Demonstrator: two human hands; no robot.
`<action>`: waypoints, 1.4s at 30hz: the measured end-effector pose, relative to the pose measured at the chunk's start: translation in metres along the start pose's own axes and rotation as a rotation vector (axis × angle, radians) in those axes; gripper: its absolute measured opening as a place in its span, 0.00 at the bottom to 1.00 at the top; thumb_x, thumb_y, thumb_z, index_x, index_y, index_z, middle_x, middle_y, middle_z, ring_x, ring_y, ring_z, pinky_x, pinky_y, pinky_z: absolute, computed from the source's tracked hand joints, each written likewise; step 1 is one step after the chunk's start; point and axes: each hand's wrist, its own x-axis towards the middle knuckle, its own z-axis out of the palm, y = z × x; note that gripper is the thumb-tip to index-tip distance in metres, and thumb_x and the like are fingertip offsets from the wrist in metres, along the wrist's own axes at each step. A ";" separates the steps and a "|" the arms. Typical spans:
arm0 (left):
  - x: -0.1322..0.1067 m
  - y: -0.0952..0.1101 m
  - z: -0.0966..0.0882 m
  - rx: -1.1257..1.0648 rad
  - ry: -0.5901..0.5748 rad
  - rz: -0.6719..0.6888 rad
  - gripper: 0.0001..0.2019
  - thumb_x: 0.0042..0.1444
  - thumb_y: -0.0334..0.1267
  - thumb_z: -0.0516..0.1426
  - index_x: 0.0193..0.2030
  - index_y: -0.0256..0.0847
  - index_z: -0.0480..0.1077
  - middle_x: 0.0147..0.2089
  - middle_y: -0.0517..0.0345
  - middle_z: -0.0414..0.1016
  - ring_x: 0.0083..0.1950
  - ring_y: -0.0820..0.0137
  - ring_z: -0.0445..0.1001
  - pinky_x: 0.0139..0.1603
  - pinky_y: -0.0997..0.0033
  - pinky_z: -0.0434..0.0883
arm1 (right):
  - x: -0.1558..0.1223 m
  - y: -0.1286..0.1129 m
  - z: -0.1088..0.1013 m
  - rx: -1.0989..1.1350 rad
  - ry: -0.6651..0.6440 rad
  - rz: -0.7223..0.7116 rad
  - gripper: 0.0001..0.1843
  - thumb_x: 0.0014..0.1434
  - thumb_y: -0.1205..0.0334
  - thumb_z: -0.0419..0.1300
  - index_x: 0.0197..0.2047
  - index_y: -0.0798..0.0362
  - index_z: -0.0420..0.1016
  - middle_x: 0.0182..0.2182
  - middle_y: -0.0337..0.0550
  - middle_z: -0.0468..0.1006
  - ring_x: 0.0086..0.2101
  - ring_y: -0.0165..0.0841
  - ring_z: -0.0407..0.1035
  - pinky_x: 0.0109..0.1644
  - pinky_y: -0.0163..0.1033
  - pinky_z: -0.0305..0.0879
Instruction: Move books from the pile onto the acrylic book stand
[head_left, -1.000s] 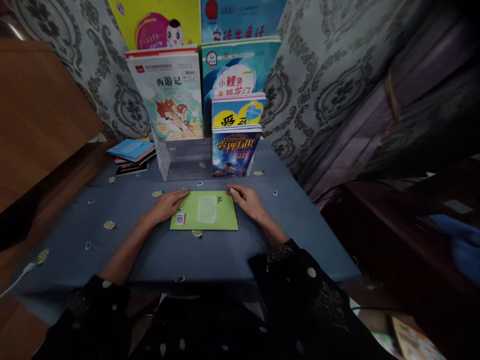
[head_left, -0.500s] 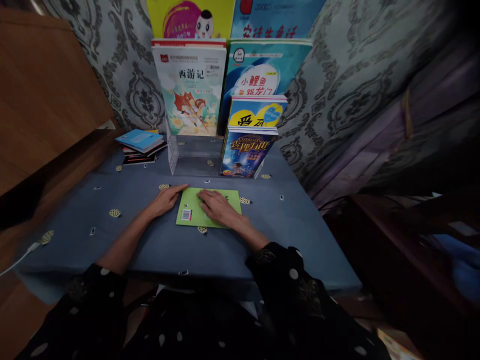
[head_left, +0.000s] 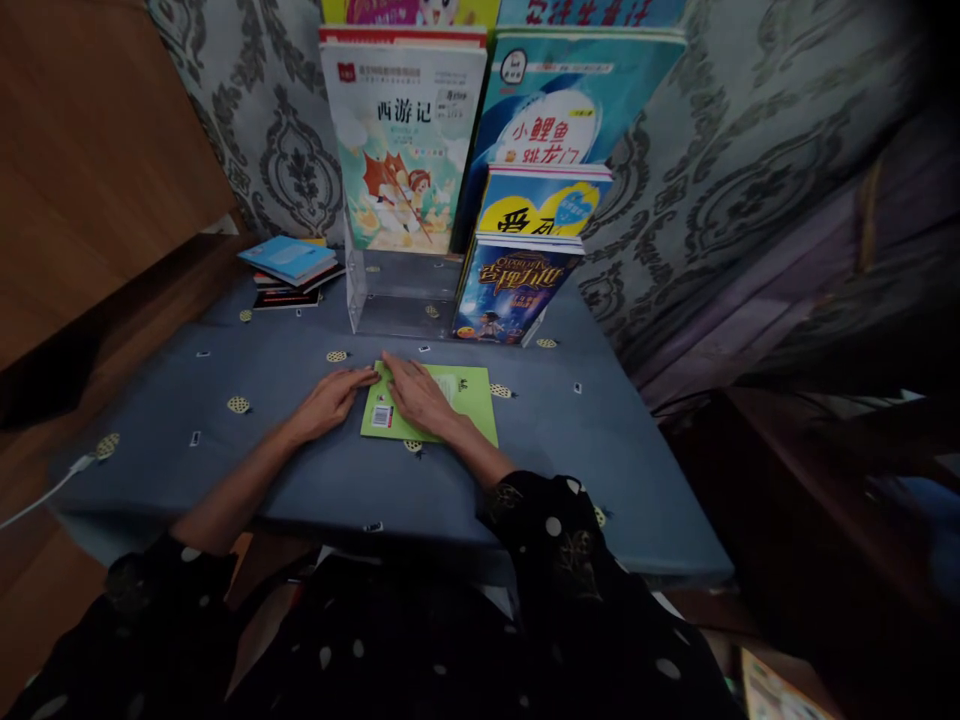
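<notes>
A thin green book (head_left: 472, 395) lies flat on the table, a barcode showing at its lower left. My right hand (head_left: 418, 395) rests flat across its left half, fingers stretched toward the upper left corner and nothing gripped. Beside the book's left edge, my left hand (head_left: 330, 403) lies on the tablecloth, its fingertips at the book's edge near that corner. Those fingers are extended and slightly bent. Part of the cover is hidden under my right hand.
A clear book rack (head_left: 405, 315) stands behind the green book, holding a white-covered book (head_left: 409, 150), a teal book (head_left: 577, 100) and a dark blue book (head_left: 517, 290). Several books form a stack (head_left: 289, 262) at the back left. A white cable (head_left: 56, 487) crosses the table's left edge.
My right hand has slid left across the green book, from its middle to near the upper left corner. My left hand stays at the left edge. The camera view has shifted slightly.
</notes>
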 end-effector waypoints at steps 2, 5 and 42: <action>-0.006 0.006 -0.002 0.008 -0.004 0.015 0.23 0.65 0.32 0.44 0.63 0.41 0.68 0.61 0.52 0.76 0.65 0.63 0.72 0.67 0.53 0.65 | 0.000 -0.001 -0.001 -0.005 -0.002 -0.001 0.29 0.70 0.64 0.42 0.73 0.59 0.51 0.68 0.58 0.63 0.69 0.39 0.54 0.73 0.52 0.48; -0.016 0.015 -0.004 0.019 -0.009 0.037 0.23 0.64 0.30 0.44 0.62 0.41 0.69 0.60 0.52 0.77 0.65 0.63 0.71 0.67 0.51 0.64 | 0.000 -0.001 -0.001 -0.009 -0.006 0.000 0.30 0.70 0.64 0.43 0.73 0.60 0.50 0.68 0.58 0.64 0.68 0.39 0.55 0.73 0.53 0.47; -0.058 0.055 -0.011 0.022 0.078 -0.023 0.15 0.66 0.36 0.49 0.54 0.42 0.73 0.53 0.52 0.81 0.53 0.63 0.78 0.64 0.52 0.67 | -0.052 -0.053 -0.006 -0.097 -0.136 -0.192 0.25 0.71 0.64 0.50 0.69 0.59 0.62 0.68 0.55 0.63 0.70 0.41 0.52 0.73 0.55 0.49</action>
